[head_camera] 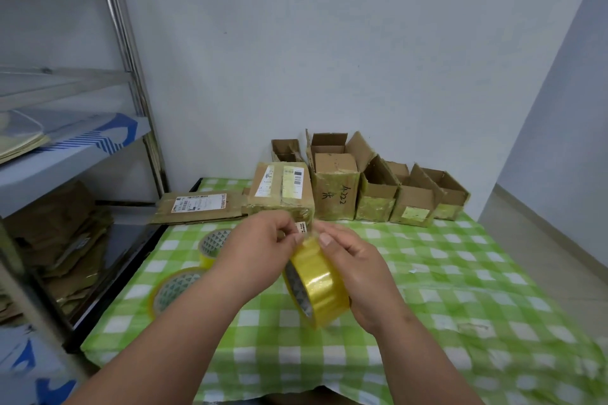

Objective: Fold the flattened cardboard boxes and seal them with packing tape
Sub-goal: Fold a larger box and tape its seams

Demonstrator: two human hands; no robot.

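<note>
My right hand (pixel 358 276) grips a yellow roll of packing tape (pixel 317 286) above the green checked table (pixel 460 289). My left hand (pixel 263 240) pinches the tape's loose end at the top of the roll. Just behind my hands stands a closed cardboard box (pixel 279 191) with shipping labels on top. A flattened cardboard box (pixel 200 205) lies at the table's back left corner.
Several open-topped cardboard boxes (pixel 378 194) line the wall at the back. Two more tape rolls (pixel 214 245) (pixel 174 289) lie on the table's left side. A metal shelf rack (pixel 131 59) stands at the left, with flattened cardboard (pixel 59 240) stacked low in it.
</note>
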